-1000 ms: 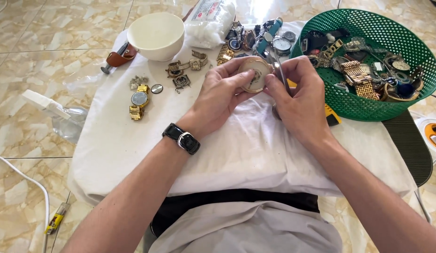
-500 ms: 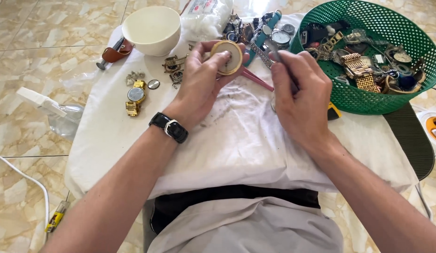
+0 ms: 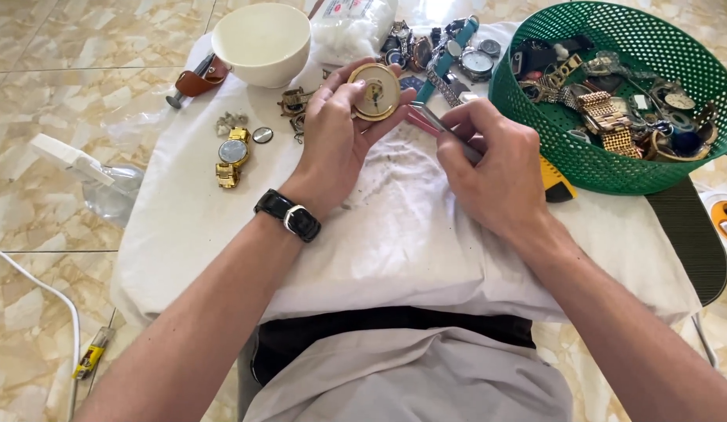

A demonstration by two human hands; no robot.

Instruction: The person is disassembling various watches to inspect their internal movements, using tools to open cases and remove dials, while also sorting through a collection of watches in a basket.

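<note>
Gold-rimmed round watch case [image 3: 374,91], smooth metal with a pale face, sits pinched upright between the thumb and curled fingers of the left hand [image 3: 336,141], raised just above the white cloth [image 3: 395,234]. Right beside the watch case, the right hand [image 3: 492,168] has its fingers pressed together around slim metal tweezers [image 3: 435,123], tips aimed toward the case but apart from it. Beyond the case lies a heap of loose watches [image 3: 449,51]; to its right a green perforated plastic basket [image 3: 582,148] holds straps and metal bracelets. Left of the case stands a smooth white bowl [image 3: 262,43], and nearer, a gold-banded wristwatch [image 3: 232,155] lies flat on the wrinkled cloth.
</note>
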